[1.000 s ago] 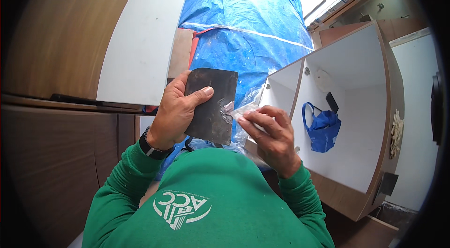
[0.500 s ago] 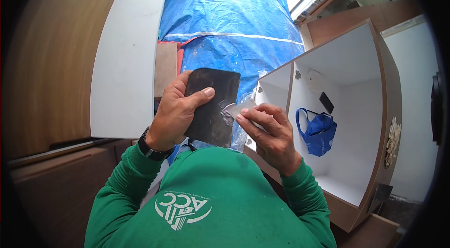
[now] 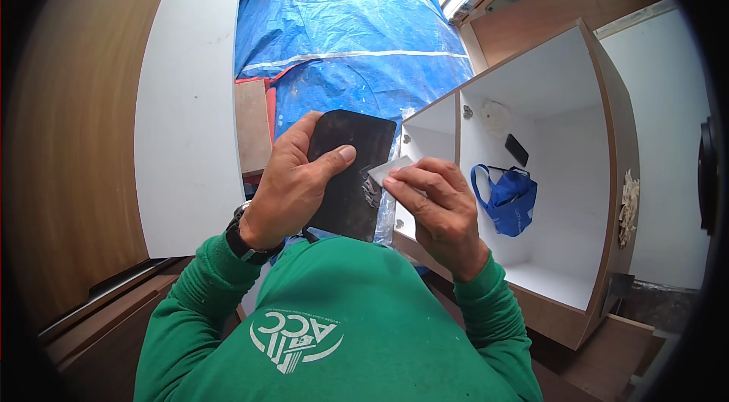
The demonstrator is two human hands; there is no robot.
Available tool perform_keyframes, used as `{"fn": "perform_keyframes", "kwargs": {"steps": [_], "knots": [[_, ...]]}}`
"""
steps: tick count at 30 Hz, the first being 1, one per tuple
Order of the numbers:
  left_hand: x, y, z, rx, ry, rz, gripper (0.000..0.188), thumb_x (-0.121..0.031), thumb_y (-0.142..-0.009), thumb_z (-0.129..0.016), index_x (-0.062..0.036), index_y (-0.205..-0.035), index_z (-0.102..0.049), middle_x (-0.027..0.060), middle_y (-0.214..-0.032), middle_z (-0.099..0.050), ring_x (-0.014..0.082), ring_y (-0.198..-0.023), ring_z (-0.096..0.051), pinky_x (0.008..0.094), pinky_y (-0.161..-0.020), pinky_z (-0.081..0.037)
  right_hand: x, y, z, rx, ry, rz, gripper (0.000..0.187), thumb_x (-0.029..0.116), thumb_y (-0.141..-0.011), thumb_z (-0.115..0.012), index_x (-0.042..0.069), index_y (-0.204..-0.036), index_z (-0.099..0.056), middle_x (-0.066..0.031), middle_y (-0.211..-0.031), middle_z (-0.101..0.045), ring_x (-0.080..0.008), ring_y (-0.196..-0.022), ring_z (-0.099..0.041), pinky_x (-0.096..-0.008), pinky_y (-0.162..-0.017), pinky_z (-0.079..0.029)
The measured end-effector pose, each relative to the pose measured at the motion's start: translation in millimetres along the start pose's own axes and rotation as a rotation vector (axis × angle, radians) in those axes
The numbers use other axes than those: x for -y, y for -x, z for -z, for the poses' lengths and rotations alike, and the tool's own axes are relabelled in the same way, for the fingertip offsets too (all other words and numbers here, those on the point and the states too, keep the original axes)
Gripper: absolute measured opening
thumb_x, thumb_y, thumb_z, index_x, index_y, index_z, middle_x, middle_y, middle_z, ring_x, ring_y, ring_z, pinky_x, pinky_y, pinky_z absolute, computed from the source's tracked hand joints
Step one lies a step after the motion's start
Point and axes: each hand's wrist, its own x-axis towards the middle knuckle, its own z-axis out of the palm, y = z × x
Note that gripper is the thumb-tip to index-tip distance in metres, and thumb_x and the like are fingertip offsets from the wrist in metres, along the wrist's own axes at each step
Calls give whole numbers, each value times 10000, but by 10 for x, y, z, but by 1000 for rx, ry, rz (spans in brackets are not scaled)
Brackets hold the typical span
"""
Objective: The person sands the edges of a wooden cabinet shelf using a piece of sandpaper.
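My left hand grips a dark flat board with rounded corners, its thumb laid across the face and the fingers behind it. Between the thumb and fingers of my right hand is a small pale scraper blade. The blade's edge meets the board near its right side, beside a smear of greyish paste. Both hands are in front of my chest, in green sleeves.
On the right stands an open white-lined cabinet holding a blue bag and a black phone. Blue tarpaulin covers the floor ahead. A long white panel lies at left, near a brown wooden surface.
The blade has shifted slightly over the paste and now lies at a different angle. The surroundings have slid left in the view; both hands keep their holds.
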Motion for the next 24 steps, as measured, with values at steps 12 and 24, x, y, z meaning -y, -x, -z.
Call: {"fn": "perform_keyframes", "kwargs": {"steps": [12, 24], "knots": [[-50, 18, 267, -165, 156, 7, 217, -51, -1011, -631, 3, -1220, -599, 81, -1086, -718, 130, -891, -713, 287, -766, -620, -52, 63, 97, 142, -267, -48, 320, -24, -781, -778, 69, -1087, -780, -37, -999, -755, -232, -986, -707, -355, -846, -589], [58, 157, 11, -207, 581, 75, 214, -61, -1019, -631, -13, -1222, -582, 107, -1093, -714, 165, -891, -738, 332, -749, -658, 55, 183, -330, -79, 2, -68, 417, -67, -869, -711, -12, -1282, -696, -158, -1303, -669, -344, -1210, -638, -423, -985, -554]]}}
